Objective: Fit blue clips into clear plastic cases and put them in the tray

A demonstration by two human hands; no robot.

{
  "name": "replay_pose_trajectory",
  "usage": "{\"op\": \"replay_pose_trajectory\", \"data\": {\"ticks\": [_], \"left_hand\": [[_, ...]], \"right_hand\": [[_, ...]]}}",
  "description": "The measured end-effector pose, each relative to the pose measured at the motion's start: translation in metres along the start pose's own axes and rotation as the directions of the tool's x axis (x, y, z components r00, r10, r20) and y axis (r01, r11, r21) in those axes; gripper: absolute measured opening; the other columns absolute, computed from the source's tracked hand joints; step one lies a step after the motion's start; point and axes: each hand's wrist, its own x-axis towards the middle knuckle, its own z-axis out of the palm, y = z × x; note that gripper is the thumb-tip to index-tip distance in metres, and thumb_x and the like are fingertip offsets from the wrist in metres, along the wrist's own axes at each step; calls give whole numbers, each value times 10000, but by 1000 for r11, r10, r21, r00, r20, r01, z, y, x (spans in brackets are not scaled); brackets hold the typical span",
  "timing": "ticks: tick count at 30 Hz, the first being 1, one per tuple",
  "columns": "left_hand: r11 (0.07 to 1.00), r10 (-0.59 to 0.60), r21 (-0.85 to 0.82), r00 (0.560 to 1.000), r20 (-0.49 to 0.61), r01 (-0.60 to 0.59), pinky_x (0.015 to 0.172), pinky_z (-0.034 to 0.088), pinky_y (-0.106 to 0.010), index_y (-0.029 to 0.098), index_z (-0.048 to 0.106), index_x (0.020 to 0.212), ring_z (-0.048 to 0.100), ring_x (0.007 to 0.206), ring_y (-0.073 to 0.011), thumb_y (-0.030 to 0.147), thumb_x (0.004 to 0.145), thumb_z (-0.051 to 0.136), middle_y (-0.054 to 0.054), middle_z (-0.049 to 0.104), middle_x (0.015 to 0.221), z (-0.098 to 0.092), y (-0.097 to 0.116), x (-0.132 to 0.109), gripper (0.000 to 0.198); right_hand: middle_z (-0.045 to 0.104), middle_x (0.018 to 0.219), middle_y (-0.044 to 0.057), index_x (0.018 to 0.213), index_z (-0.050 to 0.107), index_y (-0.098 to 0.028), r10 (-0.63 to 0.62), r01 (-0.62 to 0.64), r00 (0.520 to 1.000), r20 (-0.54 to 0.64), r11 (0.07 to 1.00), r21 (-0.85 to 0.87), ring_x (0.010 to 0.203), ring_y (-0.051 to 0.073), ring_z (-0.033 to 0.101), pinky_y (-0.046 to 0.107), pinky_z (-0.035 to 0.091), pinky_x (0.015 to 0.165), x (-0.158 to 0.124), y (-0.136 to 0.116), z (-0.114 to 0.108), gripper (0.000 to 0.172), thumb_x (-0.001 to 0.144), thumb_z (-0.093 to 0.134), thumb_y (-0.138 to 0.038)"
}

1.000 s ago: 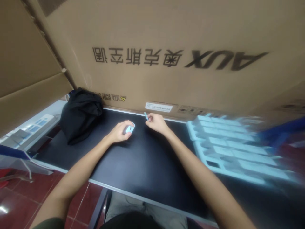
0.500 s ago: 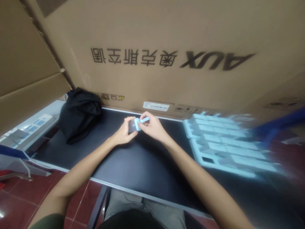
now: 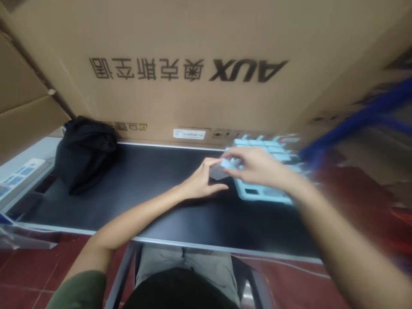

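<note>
Since the earlier frame both hands and the small box have moved to the right over the table, and the left thumb has come away from the box. The box [image 3: 217, 172], greyish and see-through with a light blue end [image 3: 226, 164], sits between the two hands. The right hand [image 3: 257, 166] pinches the blue end between thumb and forefinger. The left hand [image 3: 199, 180] is loosely spread: its forefinger reaches to the box's upper edge, while its thumb points out below, apart from it. Whether that fingertip touches is too blurred to tell.

The step in hand looks like a shift of the box into the right hand's sole grip; the next move seems to call for a firm pinch there and a clean withdrawal of the left fingers.

Under and beyond the right hand lies a light blue rack [image 3: 268, 194], partly hidden by it. The dark table [image 3: 154, 171] spreads below both hands. A black bag [image 3: 84, 150] lies well to the left hand's left, and a big cardboard carton [image 3: 193, 103] stands behind both.
</note>
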Motion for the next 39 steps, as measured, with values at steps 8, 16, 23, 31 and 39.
{"op": "replay_pose_trajectory", "data": {"ticks": [8, 16, 23, 31, 39], "left_hand": [[952, -289, -29, 924, 251, 306, 945, 564, -379, 229, 540, 1277, 691, 1030, -210, 403, 884, 761, -78, 697, 1205, 60, -2, 16, 483], [902, -422, 46, 857, 296, 428, 777, 548, -267, 254, 625, 1217, 728, 886, -167, 472, 860, 762, -19, 767, 1084, 92, -3, 24, 440], [855, -518, 165, 807, 282, 491, 808, 550, -289, 285, 709, 1192, 743, 867, -192, 524, 876, 736, 15, 778, 913, 101, -3, 32, 398], [840, -541, 252, 780, 315, 481, 834, 550, -274, 319, 724, 1226, 745, 889, -188, 562, 887, 718, 23, 786, 941, 101, -4, 34, 417], [845, -524, 322, 781, 339, 427, 830, 550, -272, 324, 700, 1270, 731, 897, -191, 515, 893, 730, 12, 776, 972, 89, 7, 35, 423]], "right_hand": [[792, 958, 86, 981, 768, -215, 73, -49, 989, 126, 981, -190, 820, 285, 736, 383, 562, 745, -73, 69, -26, 203, 793, 707, -259], [792, 1017, 68, 1073, 778, -225, 122, -84, 983, 135, 962, -259, 871, 243, 738, 328, 551, 759, -91, 97, 2, 291, 811, 666, -284], [752, 972, 65, 980, 739, -225, 147, -123, 986, 80, 959, -254, 773, 211, 699, 310, 511, 709, -97, 92, 7, 193, 817, 638, -252], [756, 957, 54, 952, 759, -213, 149, -128, 987, 54, 949, -288, 814, 214, 713, 307, 497, 730, -103, 81, 9, 286, 809, 529, -124], [736, 1052, 101, 1105, 734, -188, 104, -86, 993, 53, 958, -272, 977, 257, 710, 354, 549, 854, -100, 68, 4, 340, 838, 526, -165]]}}
